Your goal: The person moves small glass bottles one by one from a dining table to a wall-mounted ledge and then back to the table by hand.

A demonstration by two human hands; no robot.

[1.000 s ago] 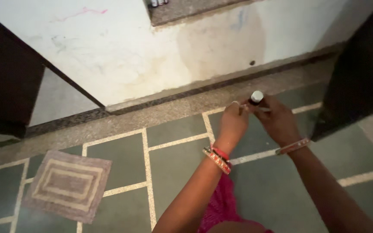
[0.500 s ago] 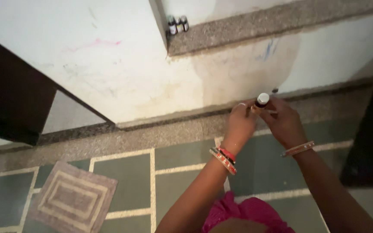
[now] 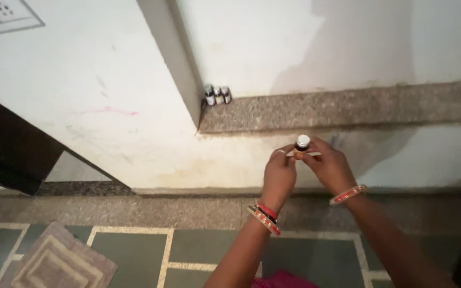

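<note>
Both of my hands meet in front of me around a small dark bottle (image 3: 301,144) with a white cap. My right hand (image 3: 327,166) grips the bottle from the right, with a thin bangle on its wrist. My left hand (image 3: 279,175) pinches at the bottle's left side, just below the cap; red and gold bangles circle that wrist. The bottle stands upright, raised in front of the white wall, just below a speckled stone ledge (image 3: 348,106).
Three small bottles (image 3: 217,95) stand in the ledge's left corner against a wall column. A switch plate (image 3: 1,16) is at top left. A dark door (image 3: 6,149) stands at left. A striped mat (image 3: 54,261) lies on the green tiled floor.
The view has tilted up from the floor to the wall and ledge. My hands keep hold of the bottle and have risen toward the ledge.
</note>
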